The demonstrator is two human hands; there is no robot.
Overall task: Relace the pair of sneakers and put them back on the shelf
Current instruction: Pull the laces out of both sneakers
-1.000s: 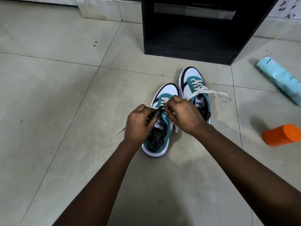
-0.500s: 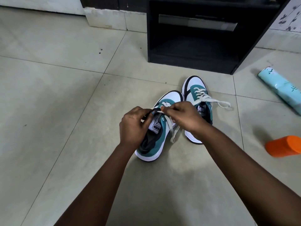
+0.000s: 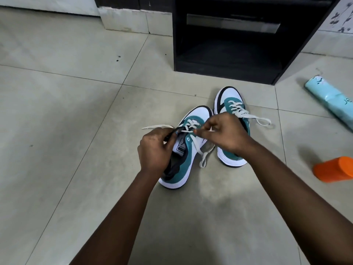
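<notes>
Lace end [image 3: 156, 127] is now sticking out to the left past the left hand [image 3: 155, 150]; a second ago it was lying low on the floor beside the near shoe [image 3: 183, 148]. So the left run is being pulled up and through, and slack is coming out.

Left hand's fingers are curled around the shoe's collar edge and the lace run, steadying the shoe at the top eyelets. Right hand [image 3: 222, 133] is pinching the lace crossing just above the tongue, fingers clenched on it. The other lace tail is hanging off the shoe's right side in a loose loop on the floor [image 3: 57, 131].

Near shoe is sitting on the floor between the hands, toe pointing at the shelf [image 3: 238, 60]; its heel has been shifting a bit left as the hands work. Far shoe [image 3: 231, 104] is standing just beside it, laced, bow trailing right.

My read: lacing on the near shoe is reaching the top rows, with the tie not yet done. Neither shoe is on the shelf yet; the shelf's lower bay is sitting open behind them.

Orange bottle [image 3: 334, 169] and teal roll [image 3: 330, 100] are lying to the right, well apart from the shoes.
</notes>
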